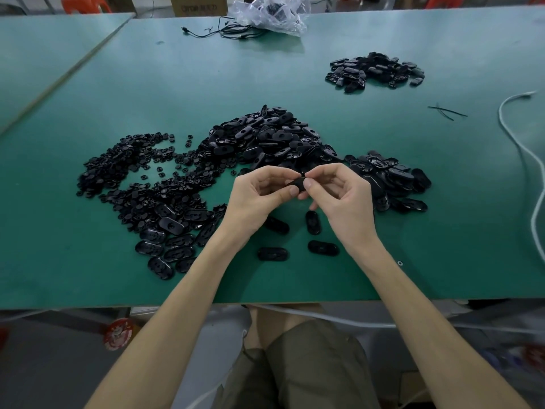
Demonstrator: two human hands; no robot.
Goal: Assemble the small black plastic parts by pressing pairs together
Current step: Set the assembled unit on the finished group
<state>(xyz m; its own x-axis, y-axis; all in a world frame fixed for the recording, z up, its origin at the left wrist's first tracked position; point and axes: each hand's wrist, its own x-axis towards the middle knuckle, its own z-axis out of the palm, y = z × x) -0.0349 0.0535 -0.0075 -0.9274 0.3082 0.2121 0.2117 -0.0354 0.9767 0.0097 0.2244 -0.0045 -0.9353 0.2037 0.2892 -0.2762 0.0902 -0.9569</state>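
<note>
My left hand [259,196] and my right hand [342,196] meet above the green table [118,276], and both pinch one small black oval part [300,184] between fingertips and thumbs. Most of that part is hidden by the fingers. A big heap of black oval shells [265,140] lies just beyond the hands. Small round black pieces [132,172] spread out to the left. Several loose oval parts [312,221] lie on the table under my wrists.
A smaller pile of black parts [374,70] sits at the far right. More ovals [392,178] lie right of my hands. A white cable [519,149] runs along the right edge. A clear plastic bag [271,13] and black wires [224,31] lie at the back.
</note>
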